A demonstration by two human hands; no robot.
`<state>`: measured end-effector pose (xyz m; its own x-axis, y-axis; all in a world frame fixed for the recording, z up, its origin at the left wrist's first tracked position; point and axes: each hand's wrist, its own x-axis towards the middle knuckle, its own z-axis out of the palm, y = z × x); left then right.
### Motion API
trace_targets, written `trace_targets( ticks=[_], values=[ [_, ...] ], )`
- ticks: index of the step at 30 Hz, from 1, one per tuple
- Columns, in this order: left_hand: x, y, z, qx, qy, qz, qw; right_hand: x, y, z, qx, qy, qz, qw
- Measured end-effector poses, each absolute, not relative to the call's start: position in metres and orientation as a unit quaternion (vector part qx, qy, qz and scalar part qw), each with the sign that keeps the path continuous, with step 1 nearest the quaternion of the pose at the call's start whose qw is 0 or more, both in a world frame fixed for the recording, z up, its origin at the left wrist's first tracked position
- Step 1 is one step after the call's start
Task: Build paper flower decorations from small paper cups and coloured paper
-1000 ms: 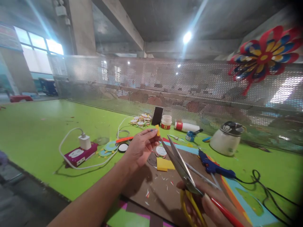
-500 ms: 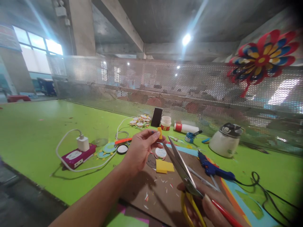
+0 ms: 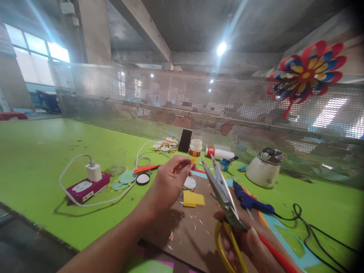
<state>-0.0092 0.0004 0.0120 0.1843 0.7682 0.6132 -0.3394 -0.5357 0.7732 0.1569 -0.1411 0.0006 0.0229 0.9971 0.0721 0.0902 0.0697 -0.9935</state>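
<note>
My left hand (image 3: pixel 172 180) pinches a small yellow piece (image 3: pixel 193 161), of which only a bit shows past the fingertips. My right hand (image 3: pixel 247 239) grips a pair of scissors (image 3: pixel 224 193) by the yellow handles, blades slightly parted and pointing up and forward, apart from the yellow piece. A red stick-like thing (image 3: pixel 274 250) also sticks out of this hand; its kind is unclear. Beneath the hands, folded yellow sheets (image 3: pixel 193 199) and a white round disc (image 3: pixel 189 183) lie on a brown board (image 3: pixel 187 242) strewn with paper scraps.
On the green table are a purple power strip (image 3: pixel 85 189) with a white charger, a blue glue gun (image 3: pixel 253 201) with black cable, and a white kettle-like jug (image 3: pixel 263 170). Behind stand a phone (image 3: pixel 185 140), a white-and-red tub (image 3: pixel 195 147) and a blue jar (image 3: pixel 224 164). A perforated screen (image 3: pixel 142 102) rises beyond.
The yellow piece has turned and shows less between my left fingers. The scissors have swung slightly more upright, away from it. The whole view has shifted a little.
</note>
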Motion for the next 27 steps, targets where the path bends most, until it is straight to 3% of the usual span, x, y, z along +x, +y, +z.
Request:
trace_targets(
  ticks=[13, 20, 27],
  values=[
    [0.006, -0.031, -0.001, 0.779, 0.14, 0.51, 0.337, 0.166, -0.138, 0.005, -0.44, -0.448, 0.443, 0.64],
    [0.009, -0.038, -0.012, 0.837, 0.061, 0.442, 0.316, 0.165, -0.13, 0.003, -0.445, -0.463, 0.428, 0.636],
    [0.016, -0.041, -0.006, 0.81, 0.107, 0.468, 0.337, 0.165, -0.13, -0.002, -0.446, -0.453, 0.442, 0.633]
  ],
)
